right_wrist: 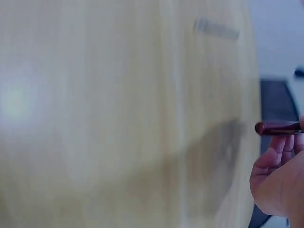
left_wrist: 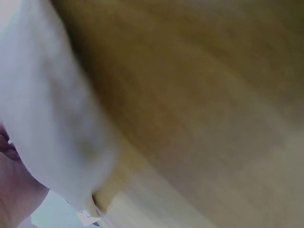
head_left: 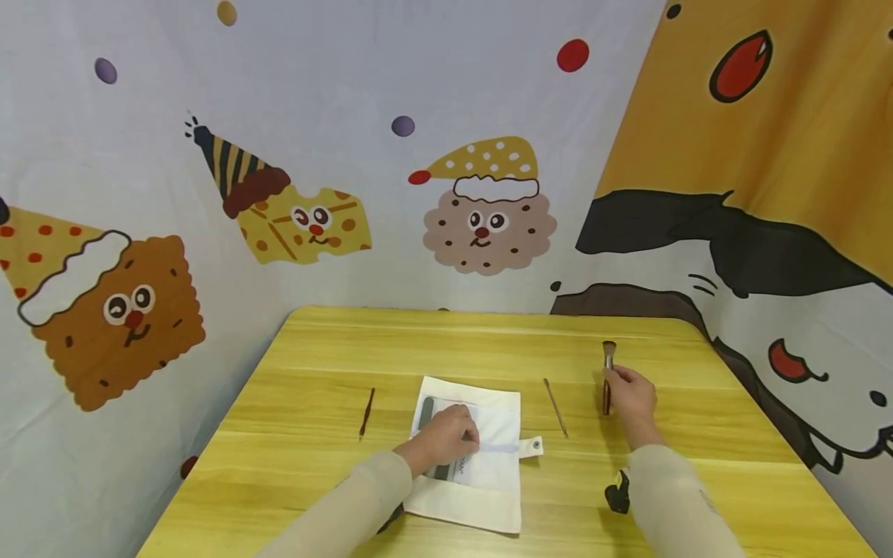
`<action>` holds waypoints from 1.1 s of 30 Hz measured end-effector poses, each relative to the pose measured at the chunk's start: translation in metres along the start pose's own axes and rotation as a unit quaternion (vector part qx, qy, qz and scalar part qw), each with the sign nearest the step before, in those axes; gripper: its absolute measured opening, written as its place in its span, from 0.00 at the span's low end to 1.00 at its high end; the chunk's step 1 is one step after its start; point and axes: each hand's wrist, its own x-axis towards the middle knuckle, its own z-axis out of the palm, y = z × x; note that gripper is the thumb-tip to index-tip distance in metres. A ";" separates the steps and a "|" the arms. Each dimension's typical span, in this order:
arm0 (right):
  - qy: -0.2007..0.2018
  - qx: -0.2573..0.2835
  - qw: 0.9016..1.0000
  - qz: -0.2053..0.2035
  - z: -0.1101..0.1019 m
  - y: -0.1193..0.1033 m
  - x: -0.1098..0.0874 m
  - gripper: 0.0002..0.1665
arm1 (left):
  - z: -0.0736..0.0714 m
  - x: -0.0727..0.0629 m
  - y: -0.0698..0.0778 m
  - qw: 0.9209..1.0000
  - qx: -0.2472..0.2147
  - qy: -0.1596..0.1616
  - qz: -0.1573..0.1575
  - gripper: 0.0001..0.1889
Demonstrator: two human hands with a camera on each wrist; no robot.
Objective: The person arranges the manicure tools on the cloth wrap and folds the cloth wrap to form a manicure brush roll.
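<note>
My right hand [head_left: 633, 399] pinches a brush [head_left: 606, 395] with a dark red handle above the table's right side, its bristles pointing away. The right wrist view shows the brush handle's end [right_wrist: 275, 128]. Over an unfolded cream cloth pouch [head_left: 463, 508] is my left hand [head_left: 446, 438], its fingers bent; whether they pinch anything is hidden. A printed card [head_left: 460, 469] with dark strips lies under that hand. To the right of the pouch lies a thin, slender tool [head_left: 556, 408]; a shorter dark one [head_left: 367, 414] is to its left. Sleeve cloth covers much of the left wrist view.
The wooden table [head_left: 321, 349] has a rounded far edge, and a cartoon-printed curtain [head_left: 335, 70] hangs behind it. The pouch's snap tab [head_left: 532, 447] sticks out to the right. A small black and yellow object [head_left: 617, 494] is beside the right sleeve.
</note>
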 end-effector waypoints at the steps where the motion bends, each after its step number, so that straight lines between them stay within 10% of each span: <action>1: -0.014 0.029 0.999 0.009 0.007 -0.006 -0.002 0.30 | 0.000 0.000 0.000 1.000 0.002 0.000 0.001 0.08; 9: -0.122 0.167 0.978 0.034 0.074 -0.050 -0.041 0.25 | 0.000 0.001 -0.001 1.000 0.006 -0.001 0.009 0.07; 16: -0.154 0.184 0.970 0.048 0.117 -0.053 -0.074 0.22 | 0.001 0.001 -0.004 0.999 0.018 0.034 0.020 0.06; 33: -0.189 0.138 0.972 0.029 0.136 -0.032 -0.082 0.22 | 0.004 0.004 -0.008 0.998 0.013 0.046 0.042 0.04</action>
